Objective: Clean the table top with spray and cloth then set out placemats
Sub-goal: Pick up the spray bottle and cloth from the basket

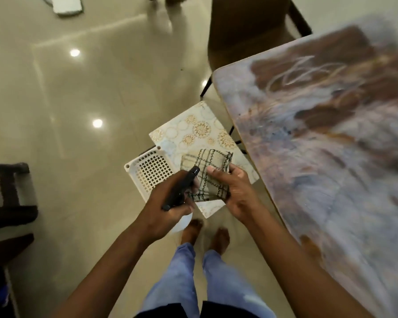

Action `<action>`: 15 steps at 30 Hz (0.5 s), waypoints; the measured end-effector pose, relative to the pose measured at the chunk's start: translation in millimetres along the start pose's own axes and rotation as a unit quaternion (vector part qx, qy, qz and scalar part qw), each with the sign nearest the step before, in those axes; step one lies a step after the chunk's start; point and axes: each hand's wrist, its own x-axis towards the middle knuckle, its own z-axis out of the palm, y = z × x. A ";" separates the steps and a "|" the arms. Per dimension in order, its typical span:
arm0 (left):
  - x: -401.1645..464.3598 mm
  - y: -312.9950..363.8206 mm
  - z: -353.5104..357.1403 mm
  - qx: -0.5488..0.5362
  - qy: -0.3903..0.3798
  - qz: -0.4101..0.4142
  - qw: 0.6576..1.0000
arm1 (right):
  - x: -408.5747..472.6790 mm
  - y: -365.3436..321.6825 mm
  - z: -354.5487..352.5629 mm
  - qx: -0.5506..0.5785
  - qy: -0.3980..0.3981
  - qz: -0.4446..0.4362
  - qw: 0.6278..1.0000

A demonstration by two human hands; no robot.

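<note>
Glossy beige floor (78,99) fills most of the view, with two ceiling lights mirrored in it at about 9 and 10 o'clock. At 3 o'clock runs the table (331,145), its top a swirl of brown, blue and white, blurred. A brown chair (251,31) stands at 12 o'clock, tucked against the table's far corner. Dark furniture sits at the 9 o'clock edge (too dim to tell more).

Near the centre, low over the floor, a white perforated basket (147,171) lies beside the table's edge, and a pale placemat (193,131) printed with gold and blue circles rests across it, reaching toward 1 o'clock.

The left hand (168,212) curls its fingers round the black head of a spray bottle (182,187), nozzle pointing toward 1 o'clock; a bit of the bottle's white body shows below the hand. The right hand (232,193) holds a folded checked cloth (207,177), beige with dark lines, the thumb pressed on its top face and the fingers wrapped underneath, so that their spread cannot be told. Cloth and spray head touch between the two hands, above the basket.

At 6 o'clock are blue trousers and bare feet (205,235) on the floor.
</note>
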 end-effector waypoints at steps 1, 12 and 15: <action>0.4 4.9 4.0 0.007 -0.010 0.005 1.000 | -8.0 -3.8 -2.3 0.010 0.018 0.004 1.000; 10.5 33.0 74.2 0.091 -0.235 0.022 0.968 | -110.8 -21.7 -83.1 0.085 0.178 -0.058 0.979; 13.7 37.4 101.0 0.128 -0.306 0.040 0.943 | -144.4 -9.7 -105.8 0.127 0.208 -0.084 0.966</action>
